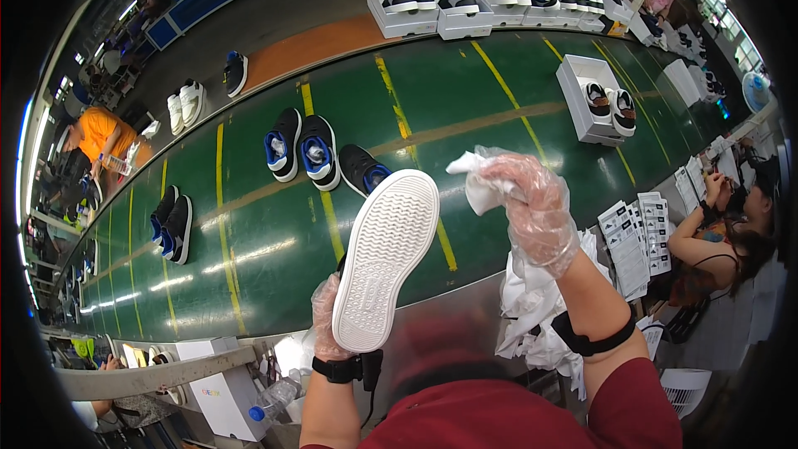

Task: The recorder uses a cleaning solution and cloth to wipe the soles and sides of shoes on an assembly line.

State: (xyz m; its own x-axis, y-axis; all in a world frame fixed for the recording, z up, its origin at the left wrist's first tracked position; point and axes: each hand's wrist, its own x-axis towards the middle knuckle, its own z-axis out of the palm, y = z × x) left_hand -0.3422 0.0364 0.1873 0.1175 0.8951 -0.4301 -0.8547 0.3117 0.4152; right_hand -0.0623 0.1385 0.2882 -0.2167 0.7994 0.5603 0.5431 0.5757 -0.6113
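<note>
Gripped at its heel end, a sneaker [386,262] is turned with its white patterned sole up in my left hand [326,320]. That hand wears a clear plastic glove, and the shoe hides part of it. My right hand [536,212], gloved the same way, is raised to the right of the shoe, its fingers closed on a crumpled white tissue [480,185]. Just behind the held shoe lies a dark sneaker [362,166] with blue lining, partly covered. A similar pair [318,152], with white stuffing inside, stands beside it to the left.
The green conveyor [465,129] has yellow cross lines. It carries another dark pair [173,224] at left and an open white box with shoes [586,108] at right. Crumpled white tissues [536,308] and label sheets [636,241] lie along the near edge. A person [719,237] sits at right.
</note>
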